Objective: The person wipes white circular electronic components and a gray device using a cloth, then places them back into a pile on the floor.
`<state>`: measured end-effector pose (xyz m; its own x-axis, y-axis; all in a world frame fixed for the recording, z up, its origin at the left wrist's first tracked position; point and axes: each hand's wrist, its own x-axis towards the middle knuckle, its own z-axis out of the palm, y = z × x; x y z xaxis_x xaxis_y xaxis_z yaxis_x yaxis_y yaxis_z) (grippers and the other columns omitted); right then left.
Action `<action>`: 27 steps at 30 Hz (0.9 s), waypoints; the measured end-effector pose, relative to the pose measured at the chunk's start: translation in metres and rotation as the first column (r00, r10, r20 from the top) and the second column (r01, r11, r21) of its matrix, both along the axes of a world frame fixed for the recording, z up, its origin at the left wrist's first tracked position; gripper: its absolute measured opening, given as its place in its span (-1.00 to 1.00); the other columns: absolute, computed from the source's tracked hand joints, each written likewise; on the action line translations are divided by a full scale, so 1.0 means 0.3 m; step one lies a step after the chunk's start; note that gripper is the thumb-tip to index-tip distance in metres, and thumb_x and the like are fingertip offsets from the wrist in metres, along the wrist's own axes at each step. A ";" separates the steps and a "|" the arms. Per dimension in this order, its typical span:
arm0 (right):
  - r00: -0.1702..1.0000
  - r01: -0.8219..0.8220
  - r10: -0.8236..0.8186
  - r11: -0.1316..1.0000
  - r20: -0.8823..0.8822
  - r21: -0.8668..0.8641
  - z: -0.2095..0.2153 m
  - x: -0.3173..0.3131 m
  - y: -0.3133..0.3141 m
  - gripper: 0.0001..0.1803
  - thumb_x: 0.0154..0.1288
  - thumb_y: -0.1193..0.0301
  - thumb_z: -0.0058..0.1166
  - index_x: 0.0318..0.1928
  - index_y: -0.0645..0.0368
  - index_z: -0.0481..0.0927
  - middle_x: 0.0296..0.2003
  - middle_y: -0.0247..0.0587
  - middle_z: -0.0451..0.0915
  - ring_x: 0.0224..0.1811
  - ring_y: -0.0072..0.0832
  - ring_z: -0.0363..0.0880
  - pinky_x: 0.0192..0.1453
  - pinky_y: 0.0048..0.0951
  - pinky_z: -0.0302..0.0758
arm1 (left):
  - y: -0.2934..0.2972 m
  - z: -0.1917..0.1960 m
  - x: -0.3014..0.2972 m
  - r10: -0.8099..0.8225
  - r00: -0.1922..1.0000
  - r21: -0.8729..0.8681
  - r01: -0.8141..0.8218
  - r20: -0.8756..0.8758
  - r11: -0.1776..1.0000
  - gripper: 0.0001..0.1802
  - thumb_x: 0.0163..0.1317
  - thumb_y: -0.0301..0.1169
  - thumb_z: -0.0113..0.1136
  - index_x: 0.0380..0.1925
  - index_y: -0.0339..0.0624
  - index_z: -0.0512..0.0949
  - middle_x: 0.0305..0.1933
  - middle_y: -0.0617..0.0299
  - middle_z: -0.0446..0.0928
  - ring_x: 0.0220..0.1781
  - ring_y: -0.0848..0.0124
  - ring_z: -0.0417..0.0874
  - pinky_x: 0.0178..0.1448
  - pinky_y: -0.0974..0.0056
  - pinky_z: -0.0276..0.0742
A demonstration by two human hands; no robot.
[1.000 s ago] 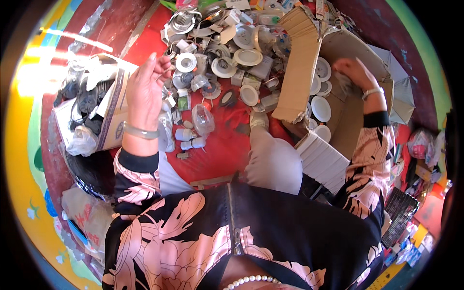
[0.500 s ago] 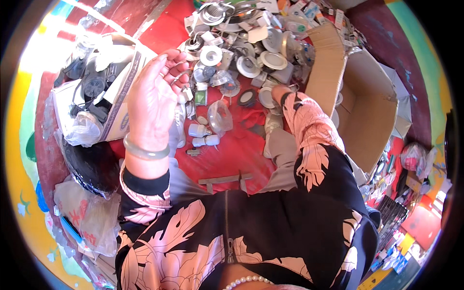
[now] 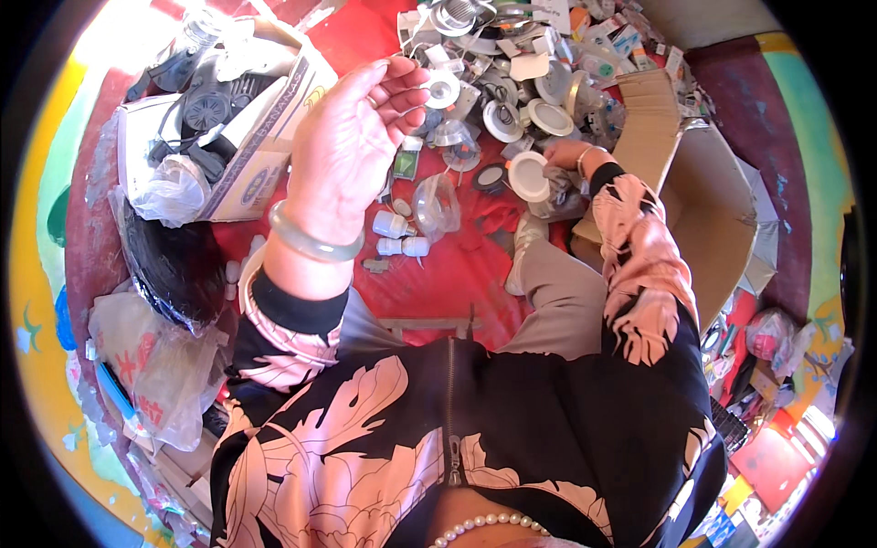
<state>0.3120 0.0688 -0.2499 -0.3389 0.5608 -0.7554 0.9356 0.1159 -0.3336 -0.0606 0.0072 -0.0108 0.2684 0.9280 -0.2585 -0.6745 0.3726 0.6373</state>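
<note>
My left hand (image 3: 352, 137) is raised with the palm turned up and its fingers loosely bent and apart, holding nothing. It hovers in front of the heap of downlights (image 3: 502, 78). Farther right, my right hand (image 3: 568, 153) is bent at the rim of a round white downlight (image 3: 529, 177) and appears to grip it. Its fingertips are partly hidden. A crumpled grey item (image 3: 566, 190) lies just below this hand. Beside the downlight is a small dark round lamp (image 3: 491, 178). White bulbs (image 3: 402, 247) and a clear plastic bag (image 3: 437, 205) lie on the red floor covering.
At the left, a cardboard box (image 3: 260, 173) holds dark appliances and cables, with a black wrapped bundle (image 3: 169, 260) below it. An open carton (image 3: 717, 196) stands close to my right arm. Small packets (image 3: 630, 41) lie at the back right.
The whole view has shifted, so the floor things appear farther right. My right hand has moved slightly right and shows more clearly by the downlight. The left hand stays raised and open.
</note>
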 end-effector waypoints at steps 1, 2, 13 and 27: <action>0.986 0.115 -0.128 0.986 -0.103 -0.123 0.069 0.045 0.010 -0.76 0.05 0.27 0.18 -0.31 0.14 0.63 -0.46 -0.48 0.59 -0.42 -0.67 0.45 -0.27 -0.57 0.38 | 0.005 -0.002 0.013 -0.023 0.999 0.021 0.022 0.048 1.000 -0.75 0.28 -0.34 0.01 -0.22 -0.33 0.49 -0.17 0.05 0.52 -0.14 0.32 0.52 -0.05 0.28 0.45; 0.921 0.240 -0.284 0.953 -0.268 -0.185 0.190 0.023 -0.003 -0.79 0.10 0.32 0.15 -0.29 0.17 0.62 -0.45 -0.49 0.59 -0.40 -0.71 0.46 -0.26 -0.61 0.38 | 0.007 -0.009 0.022 0.006 0.999 0.012 -0.006 0.034 1.000 -0.76 0.28 -0.32 0.02 -0.28 -0.31 0.49 -0.22 0.07 0.53 -0.15 0.31 0.52 -0.06 0.28 0.45; -0.432 0.401 -0.532 0.609 -0.728 -0.684 0.862 -0.418 -0.348 -0.75 0.26 0.46 0.03 -0.06 0.27 0.48 -0.31 -0.19 0.63 -0.39 -0.46 0.65 -0.30 -0.47 0.64 | -0.016 0.043 0.192 -0.159 0.976 0.161 0.134 0.149 0.978 -0.45 0.30 0.08 -0.08 0.02 -0.15 0.42 -0.16 0.23 0.51 -0.10 0.39 0.53 0.04 0.28 0.42; -0.683 0.389 -0.493 0.378 -0.538 -0.840 0.861 -0.359 -0.397 -0.70 0.36 0.24 -0.09 -0.13 0.23 0.49 -0.28 -0.14 0.58 -0.26 -0.32 0.59 -0.10 -0.29 0.56 | -0.023 0.099 0.205 0.106 0.957 0.431 0.023 -0.272 0.902 -0.43 0.38 0.04 -0.28 0.10 -0.20 0.34 -0.11 0.08 0.54 -0.13 0.33 0.63 -0.09 0.32 0.55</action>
